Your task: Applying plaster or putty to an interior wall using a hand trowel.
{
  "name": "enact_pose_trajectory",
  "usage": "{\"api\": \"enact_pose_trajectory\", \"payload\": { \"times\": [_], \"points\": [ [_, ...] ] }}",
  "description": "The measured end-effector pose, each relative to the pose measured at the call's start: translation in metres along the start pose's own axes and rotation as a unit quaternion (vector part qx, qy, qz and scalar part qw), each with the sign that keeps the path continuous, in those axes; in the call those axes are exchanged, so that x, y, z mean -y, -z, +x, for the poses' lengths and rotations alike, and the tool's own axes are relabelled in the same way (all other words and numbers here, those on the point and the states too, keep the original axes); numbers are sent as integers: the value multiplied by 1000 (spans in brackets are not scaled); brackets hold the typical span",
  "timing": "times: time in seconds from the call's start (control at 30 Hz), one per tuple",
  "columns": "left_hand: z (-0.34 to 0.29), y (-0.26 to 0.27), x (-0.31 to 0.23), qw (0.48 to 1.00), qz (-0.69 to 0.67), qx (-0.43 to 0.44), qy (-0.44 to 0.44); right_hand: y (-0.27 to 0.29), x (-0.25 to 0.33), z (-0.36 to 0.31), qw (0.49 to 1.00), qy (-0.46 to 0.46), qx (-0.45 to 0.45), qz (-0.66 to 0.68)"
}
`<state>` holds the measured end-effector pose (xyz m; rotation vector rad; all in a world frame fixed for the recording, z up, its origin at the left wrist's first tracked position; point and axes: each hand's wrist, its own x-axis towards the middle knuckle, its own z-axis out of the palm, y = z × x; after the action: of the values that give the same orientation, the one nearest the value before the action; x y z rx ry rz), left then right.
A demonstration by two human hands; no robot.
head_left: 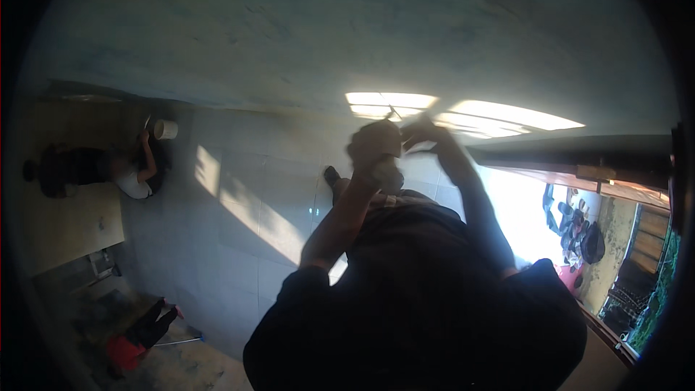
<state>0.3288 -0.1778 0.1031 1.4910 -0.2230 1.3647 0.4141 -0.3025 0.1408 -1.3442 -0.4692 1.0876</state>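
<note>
In front of the wall, my left hand (371, 150) is raised and closed, with motion smearing its outline. Just below it shows a pale rounded thing (389, 175), whose kind I cannot make out. A thin dark tip (393, 113) sticks up above the left hand, against the sunlit patch of wall. Close beside it on the right, my right hand (427, 135) is raised too. Its fingers are bent toward the left hand and too blurred to show whether they hold anything.
A grey-green wall (326, 36) rises ahead, above a tiled floor (246, 181). At left a co-worker (137, 174) crouches by a white bucket (166, 129). Another person in red (124, 351) is at the lower left, near a long thin pole (179, 341). Shoes (573, 228) lie by the bright doorway.
</note>
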Motion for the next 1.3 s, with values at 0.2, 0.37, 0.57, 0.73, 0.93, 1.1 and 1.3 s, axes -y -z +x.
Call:
{"api": "enact_pose_trajectory", "payload": {
  "times": [0.2, 0.37, 0.57, 0.73, 0.93, 1.1, 1.3],
  "points": [
    [8, -3, -36, 879, 81, 466, 60, -13, -44, -10, 892, -153, 141, 402],
    [2, 37, -55, 890, 28, 441, 116, -7, -84, -8, 930, -159, -38, 330],
    [46, 144, -16, 936, 265, 179, 149, -51, -91, 28, 944, -68, -315, -65],
    [138, 220, 19, 908, 409, 91, -9, -41, -142, 76, 812, 148, -475, -307],
    [230, 235, 40, 872, 474, 24, -119, -11, -163, 143, 677, 163, -587, -414],
    [248, 243, 82, 852, 489, 66, -175, -10, -160, 169, 674, 100, -570, -459],
    [254, 236, 101, 852, 459, 39, -247, -37, -205, 210, 740, 122, -507, -424]
  ]
}}
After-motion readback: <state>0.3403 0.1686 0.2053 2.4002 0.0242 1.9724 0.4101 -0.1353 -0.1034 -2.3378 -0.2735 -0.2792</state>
